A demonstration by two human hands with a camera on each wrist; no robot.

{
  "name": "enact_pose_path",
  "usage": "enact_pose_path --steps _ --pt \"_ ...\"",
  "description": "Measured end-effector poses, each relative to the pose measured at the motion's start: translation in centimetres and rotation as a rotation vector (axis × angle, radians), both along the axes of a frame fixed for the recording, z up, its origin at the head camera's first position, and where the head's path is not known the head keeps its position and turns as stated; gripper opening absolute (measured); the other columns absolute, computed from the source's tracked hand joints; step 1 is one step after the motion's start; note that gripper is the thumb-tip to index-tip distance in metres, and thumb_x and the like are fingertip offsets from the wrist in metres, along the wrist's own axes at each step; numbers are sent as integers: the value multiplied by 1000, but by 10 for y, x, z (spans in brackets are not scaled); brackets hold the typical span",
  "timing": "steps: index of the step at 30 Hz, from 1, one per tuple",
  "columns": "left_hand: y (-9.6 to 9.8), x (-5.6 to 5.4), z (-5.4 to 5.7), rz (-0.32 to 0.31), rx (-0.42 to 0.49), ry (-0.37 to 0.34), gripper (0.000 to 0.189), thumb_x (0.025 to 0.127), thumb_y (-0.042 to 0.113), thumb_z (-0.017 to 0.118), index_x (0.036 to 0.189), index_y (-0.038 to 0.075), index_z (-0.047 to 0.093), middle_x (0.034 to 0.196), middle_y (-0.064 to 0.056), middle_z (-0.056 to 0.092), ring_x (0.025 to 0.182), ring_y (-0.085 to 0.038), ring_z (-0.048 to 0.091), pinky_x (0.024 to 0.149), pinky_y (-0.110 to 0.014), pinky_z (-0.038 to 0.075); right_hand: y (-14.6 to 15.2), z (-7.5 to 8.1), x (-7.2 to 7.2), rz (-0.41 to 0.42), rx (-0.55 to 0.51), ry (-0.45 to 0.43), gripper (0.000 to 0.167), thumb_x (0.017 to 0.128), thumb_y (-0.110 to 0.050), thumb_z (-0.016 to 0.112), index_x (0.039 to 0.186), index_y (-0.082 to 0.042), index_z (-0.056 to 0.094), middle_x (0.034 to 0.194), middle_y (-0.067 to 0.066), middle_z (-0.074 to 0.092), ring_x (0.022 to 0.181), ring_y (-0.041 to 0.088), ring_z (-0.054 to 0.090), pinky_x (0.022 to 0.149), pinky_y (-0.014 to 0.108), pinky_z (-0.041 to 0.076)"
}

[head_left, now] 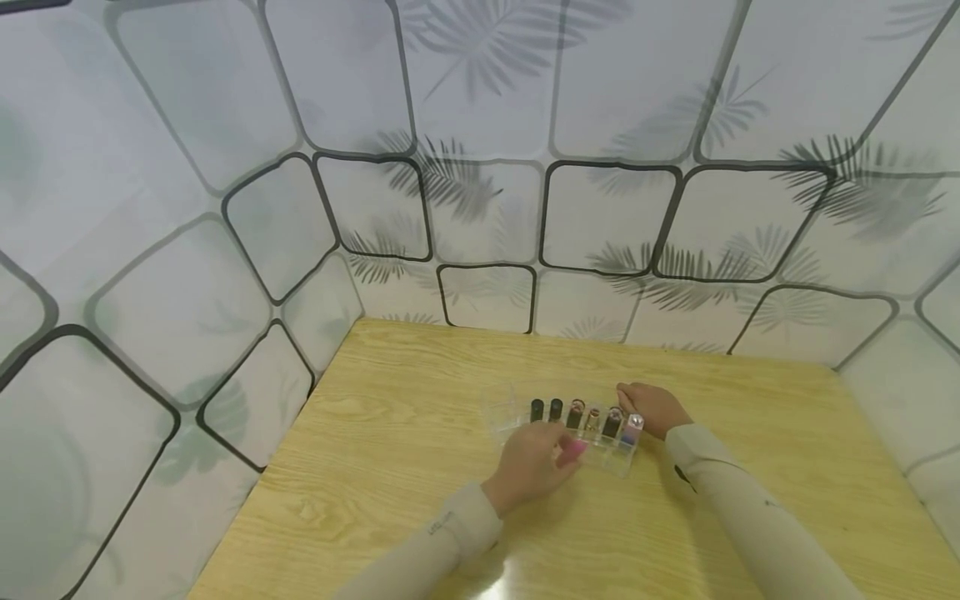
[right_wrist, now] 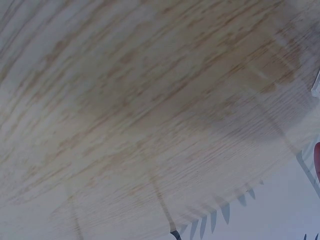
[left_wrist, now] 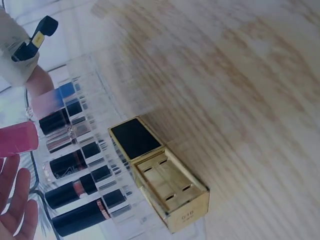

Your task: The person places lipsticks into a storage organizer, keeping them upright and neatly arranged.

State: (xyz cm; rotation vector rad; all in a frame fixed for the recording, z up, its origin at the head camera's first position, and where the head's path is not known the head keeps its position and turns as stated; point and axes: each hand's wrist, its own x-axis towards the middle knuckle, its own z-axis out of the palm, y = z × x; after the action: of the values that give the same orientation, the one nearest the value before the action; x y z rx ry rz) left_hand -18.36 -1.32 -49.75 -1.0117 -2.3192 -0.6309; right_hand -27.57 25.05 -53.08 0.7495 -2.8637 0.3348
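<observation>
A clear lipstick organizer (head_left: 498,412) stands on the table with several lipsticks (head_left: 576,414) upright in a row. Pinched between thumb and fingers of my left hand (head_left: 528,462) is a pink lipstick tube (left_wrist: 17,139), held just above the organizer's near side. My right hand (head_left: 654,408) grips the organizer's far right corner, beside a pink-and-blue lipstick (head_left: 632,429). In the left wrist view, a gold lipstick case (left_wrist: 160,172) with a black panel sits at the organizer's front; in the head view my left hand hides it. Only a fingertip (right_wrist: 317,160) shows in the right wrist view.
The wood-grain table (head_left: 360,467) extends around the organizer on every side. Behind it and to the left rise walls (head_left: 480,208) covered in a leaf and rounded-square pattern. A dark strap tab (left_wrist: 35,40) hangs from the right sleeve.
</observation>
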Motion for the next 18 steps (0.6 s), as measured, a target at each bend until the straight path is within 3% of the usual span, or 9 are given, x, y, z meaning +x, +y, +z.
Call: enact_pose_path --steps 5,12,18 --pt "-6 -1 3 70 62 15 24 69 28 79 81 17 62 71 8 65 64 -4 58 63 -14 45 1 0 0 -2 -13 -22 26 97 -16 40 71 -16 40 58 -4 36 53 10 33 56 28 31" --pt "-18 -11 4 154 125 -40 26 69 27 80 79 14 60 70 5 64 62 -8 58 62 -19 46 2 1 -1 -8 -11 -28 27 98 -16 38 71 -16 39 58 -3 34 53 10 31 56 28 29" --pt "-32 -20 7 232 155 -22 30 68 28 82 81 13 59 70 4 63 61 -11 58 60 -19 45 3 2 -3 6 -3 -6 25 96 -16 41 72 -15 41 58 -3 38 52 11 34 55 29 31"
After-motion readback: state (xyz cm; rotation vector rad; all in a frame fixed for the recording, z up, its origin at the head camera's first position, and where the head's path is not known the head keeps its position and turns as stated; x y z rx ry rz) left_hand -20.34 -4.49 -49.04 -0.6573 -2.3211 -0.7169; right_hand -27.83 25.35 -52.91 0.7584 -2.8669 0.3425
